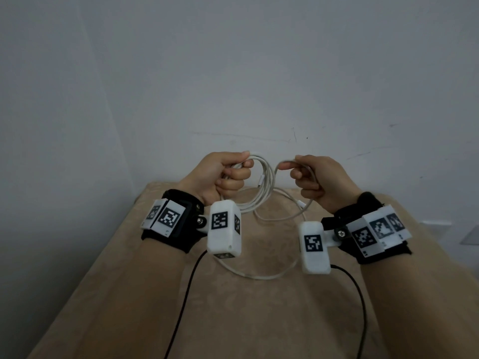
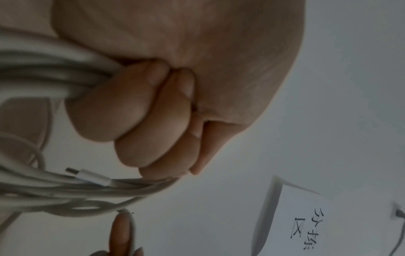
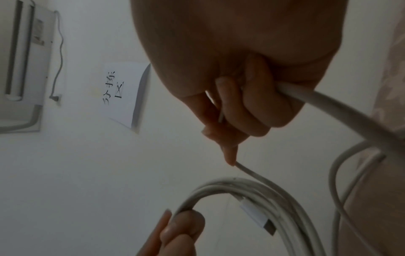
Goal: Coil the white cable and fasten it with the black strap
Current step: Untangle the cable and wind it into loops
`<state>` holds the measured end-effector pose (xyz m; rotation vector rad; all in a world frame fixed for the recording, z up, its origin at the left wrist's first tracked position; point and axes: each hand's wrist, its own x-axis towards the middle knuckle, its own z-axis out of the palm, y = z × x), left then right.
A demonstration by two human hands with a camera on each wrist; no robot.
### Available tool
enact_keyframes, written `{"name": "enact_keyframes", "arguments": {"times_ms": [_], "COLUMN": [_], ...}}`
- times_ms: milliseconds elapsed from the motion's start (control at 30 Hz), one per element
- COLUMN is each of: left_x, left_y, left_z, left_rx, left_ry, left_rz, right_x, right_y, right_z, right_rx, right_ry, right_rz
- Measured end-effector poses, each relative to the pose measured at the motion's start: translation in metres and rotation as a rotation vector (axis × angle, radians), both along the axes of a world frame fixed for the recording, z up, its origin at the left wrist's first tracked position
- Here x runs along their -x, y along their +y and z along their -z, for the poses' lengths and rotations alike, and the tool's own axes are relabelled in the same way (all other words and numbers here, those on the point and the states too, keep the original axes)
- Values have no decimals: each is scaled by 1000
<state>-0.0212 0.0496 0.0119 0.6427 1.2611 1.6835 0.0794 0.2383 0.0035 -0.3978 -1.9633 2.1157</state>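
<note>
**A:** What is the left hand (image 1: 223, 174) doing?

**B:** Its grip is curled tight round a bunch of loops of the white cable (image 1: 264, 182). The loops go in under the fingers (image 2: 131, 110) and come out past the thumb, then curve down and toward the right.

**A:** Can you see a plug?

**B:** Yes, one white plug (image 2: 91, 177) with a metal tip lies along the loops, just beside the left fist (the right wrist view shows it too, tucked in the bundle).

**A:** And the right hand (image 1: 321, 182)?

**B:** Its grip is curled too, round a single strand of the cable. The strand runs through the fist and sticks out by the fingertip, then bends over to join the loops in the left hand.

**A:** Where is the rest of the cable?

**B:** It hangs down between the two hands. A big loose loop lies on the tan cloth (image 1: 259, 307) that covers the desk, under the wrists.

**A:** Anything else?

**B:** A thin black wire (image 1: 186, 294) runs from each wrist camera. A paper note with writing (image 3: 122, 93) hangs on the white wall (image 1: 233, 73).
</note>
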Motion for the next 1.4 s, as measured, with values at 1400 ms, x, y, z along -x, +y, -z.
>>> {"name": "enact_keyframes", "arguments": {"times_ms": [1400], "left_x": [-18], "left_y": [27], "left_z": [4], "left_rx": [-4], "left_ry": [306], "left_rz": [-384], "right_x": [-5], "right_y": [-63], "right_z": [-17], "right_rx": [-552], "right_ry": [295], "right_rz": [60]}}
